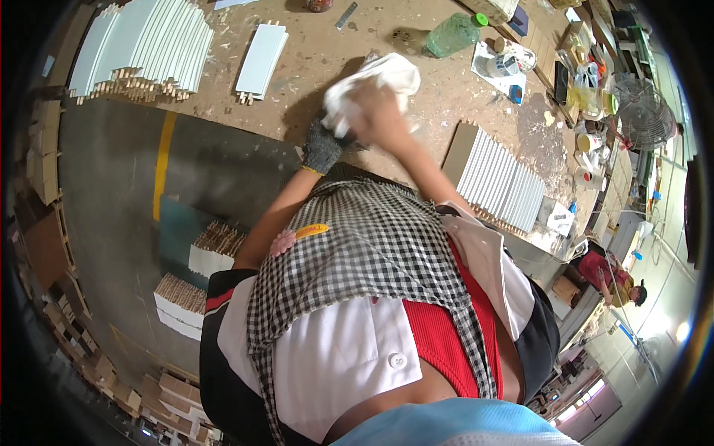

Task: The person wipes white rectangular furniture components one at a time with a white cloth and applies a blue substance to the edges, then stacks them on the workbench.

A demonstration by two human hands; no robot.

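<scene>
Both my hands are close together over the brown worktable (312, 44), near its front edge. My bare right hand (381, 117), smeared by motion, is closed on a crumpled white cloth (394, 73). My left hand (325, 146), in a dark grey knit glove, meets the near left side of the cloth. Its fingers are hidden there, and I cannot make out whether anything lies under the cloth. To the left of my hands lies a small group of white strips (262, 61) with wooden end pegs.
A large row of white strips (141, 48) fills the table's far left; another stack (498, 178) stands right. A green bottle (454, 36), tubs (589, 142) and a fan (645, 111) line the right side. Board stacks (178, 305) stand lower left. A co-worker (610, 275) is at right.
</scene>
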